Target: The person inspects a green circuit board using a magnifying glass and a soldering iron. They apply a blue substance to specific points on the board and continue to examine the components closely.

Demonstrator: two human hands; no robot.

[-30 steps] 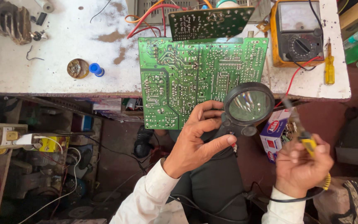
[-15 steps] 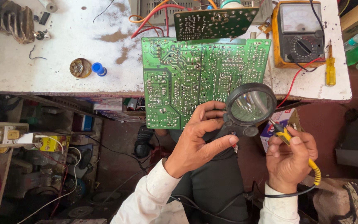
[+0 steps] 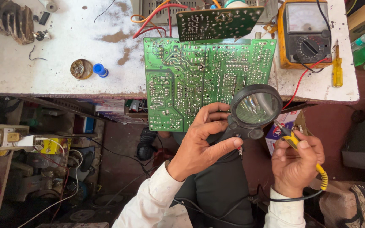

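Workbench (image 3: 64,46): white, stained; green circuit board (image 3: 199,80) overhangs edge.
Left hand (image 3: 201,143): clamped on black magnifier (image 3: 252,112).
Right hand (image 3: 296,162): closed around yellow-handled soldering iron (image 3: 300,150).

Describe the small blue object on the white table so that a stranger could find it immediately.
Start at the white worktable and find the large green circuit board that overhangs its front edge. To the left of that board lies a round tin with dull, rusty contents. The small blue cap sits against its right side, the only bright blue thing on the tabletop.
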